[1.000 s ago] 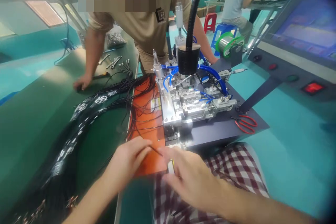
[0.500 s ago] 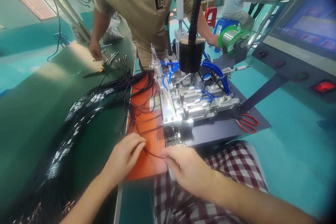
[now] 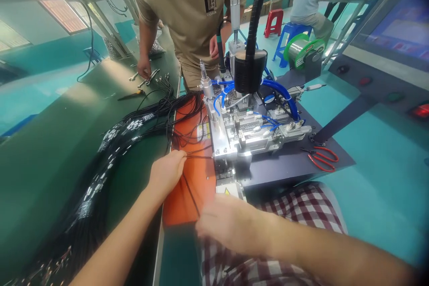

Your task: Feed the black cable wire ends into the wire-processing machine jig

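My left hand is closed over the orange plate, its fingertips pinching a thin black cable that runs to the left side of the metal machine. From under that hand a dark cable length slants down to my right hand. Smeared a little by motion, my right hand is closed at this length's lower end, in front of the machine's near corner. The cable tip inside its fingers is hidden.
A large bundle of black cables lies along the green table at left. Red-handled pliers rest on the machine's dark base. Across from me stands a person in a tan shirt, one hand near wrenches. A wire spool is behind.
My left hand has moved up toward the machine's cable side. My right hand has come down and slightly left, away from the machine's front corner. The co-worker's hand has left the spool.
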`<state>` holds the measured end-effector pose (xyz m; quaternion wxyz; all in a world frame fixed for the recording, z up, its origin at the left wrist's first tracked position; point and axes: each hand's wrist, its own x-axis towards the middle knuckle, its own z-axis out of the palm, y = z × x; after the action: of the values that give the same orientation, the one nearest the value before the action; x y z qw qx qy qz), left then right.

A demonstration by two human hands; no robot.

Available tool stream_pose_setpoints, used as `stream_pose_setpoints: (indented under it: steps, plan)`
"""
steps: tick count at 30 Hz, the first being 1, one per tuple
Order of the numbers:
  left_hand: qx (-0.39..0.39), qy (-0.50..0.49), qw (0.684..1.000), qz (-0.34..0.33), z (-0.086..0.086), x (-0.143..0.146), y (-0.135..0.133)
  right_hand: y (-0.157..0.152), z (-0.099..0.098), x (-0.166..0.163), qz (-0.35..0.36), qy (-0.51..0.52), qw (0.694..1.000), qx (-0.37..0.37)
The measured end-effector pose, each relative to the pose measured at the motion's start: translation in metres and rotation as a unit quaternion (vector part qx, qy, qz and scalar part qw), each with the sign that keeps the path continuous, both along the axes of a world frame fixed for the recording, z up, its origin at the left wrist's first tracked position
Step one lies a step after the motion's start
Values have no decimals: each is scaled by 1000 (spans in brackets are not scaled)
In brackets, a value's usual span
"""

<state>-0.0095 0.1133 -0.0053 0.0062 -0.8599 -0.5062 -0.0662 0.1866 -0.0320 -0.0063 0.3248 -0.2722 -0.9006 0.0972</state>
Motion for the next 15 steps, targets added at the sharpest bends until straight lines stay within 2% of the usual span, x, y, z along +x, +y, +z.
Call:
stream_pose_setpoints:
  steps: [5,9,12,15]
  plan:
    - [10,-15,1000,8,0,7,-3,-10,22,33,-32,70,997,12]
    - [28,-38,999,20,2,0,-11,-20,29,47,-48,109,992,-43]
    - [54,-36,996,69,10,-29,-6,-22,22,48,-73,109,988,-83]
    - [100,4,979,180,21,-74,12,-20,12,43,-111,139,974,-137]
